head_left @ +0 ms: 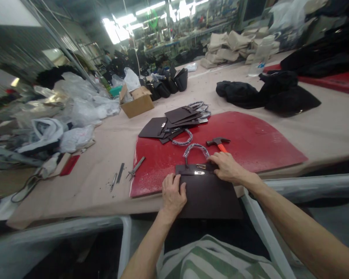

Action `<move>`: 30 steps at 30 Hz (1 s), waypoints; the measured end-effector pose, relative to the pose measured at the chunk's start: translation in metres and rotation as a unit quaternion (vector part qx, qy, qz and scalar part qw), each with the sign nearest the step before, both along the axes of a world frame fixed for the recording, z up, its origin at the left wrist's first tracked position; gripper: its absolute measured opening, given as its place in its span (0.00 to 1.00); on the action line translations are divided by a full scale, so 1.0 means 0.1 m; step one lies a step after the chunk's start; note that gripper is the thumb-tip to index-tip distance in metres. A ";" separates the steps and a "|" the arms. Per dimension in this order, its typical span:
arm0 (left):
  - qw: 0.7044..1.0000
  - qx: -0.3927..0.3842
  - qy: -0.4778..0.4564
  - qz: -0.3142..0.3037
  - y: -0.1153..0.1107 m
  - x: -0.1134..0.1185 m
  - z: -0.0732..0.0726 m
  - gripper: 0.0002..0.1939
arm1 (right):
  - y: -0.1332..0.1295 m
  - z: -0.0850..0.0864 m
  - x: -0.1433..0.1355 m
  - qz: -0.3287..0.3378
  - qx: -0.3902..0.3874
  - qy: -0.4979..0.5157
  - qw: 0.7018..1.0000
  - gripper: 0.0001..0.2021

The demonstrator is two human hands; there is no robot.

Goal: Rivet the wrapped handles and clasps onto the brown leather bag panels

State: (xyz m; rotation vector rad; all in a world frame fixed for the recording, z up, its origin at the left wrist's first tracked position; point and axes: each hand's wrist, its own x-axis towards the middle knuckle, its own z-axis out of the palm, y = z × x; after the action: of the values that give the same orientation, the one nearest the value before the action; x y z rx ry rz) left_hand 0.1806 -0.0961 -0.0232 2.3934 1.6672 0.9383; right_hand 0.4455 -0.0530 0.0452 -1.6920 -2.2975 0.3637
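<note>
A dark brown bag panel (209, 197) lies before me, its upper part on the red board (264, 135) and its lower part over the table's front edge. It bears a shiny metal clasp (199, 173) and a plastic-wrapped handle (196, 147) arched at its top. My left hand (173, 193) grips the panel's left edge, thumb on the upper face. At the top right corner, my right hand (225, 166) is closed on the panel by the handle's end; its fingertips are partly hidden. Just beyond that hand lies a hammer (219, 143) with an orange handle.
Several similar panels with wrapped handles (182, 118) are stacked on the board's far left. Pliers (137, 167) lie at its left edge. Farther off are a cardboard box (138, 104), black fabric (267, 95) and a clear bottle (260, 58). Pale bins (128, 236) stand below the table edge.
</note>
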 end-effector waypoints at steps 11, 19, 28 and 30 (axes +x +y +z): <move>0.975 -0.006 -0.184 0.125 -0.63 0.21 -0.17 0.16 | -0.34 -0.33 -0.74 0.037 0.093 -0.014 0.995 0.27; 0.787 -0.366 -0.488 0.093 -0.54 0.19 -0.21 0.20 | -0.35 -0.30 -0.79 0.039 0.085 -0.012 0.996 0.30; 0.827 -0.324 -0.451 0.089 -0.37 0.14 -0.26 0.17 | -0.34 -0.28 -0.83 0.052 0.061 -0.014 0.997 0.32; 0.839 -0.316 -0.434 0.085 -0.38 0.13 -0.26 0.16 | -0.31 -0.28 -0.86 0.045 0.055 -0.012 0.997 0.30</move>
State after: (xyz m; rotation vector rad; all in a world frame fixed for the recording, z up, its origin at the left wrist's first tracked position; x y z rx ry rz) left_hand 0.1940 -0.1344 -0.0489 1.1269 1.4642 1.0379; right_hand 0.3594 -0.0837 0.0176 -1.5535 -2.3699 0.2303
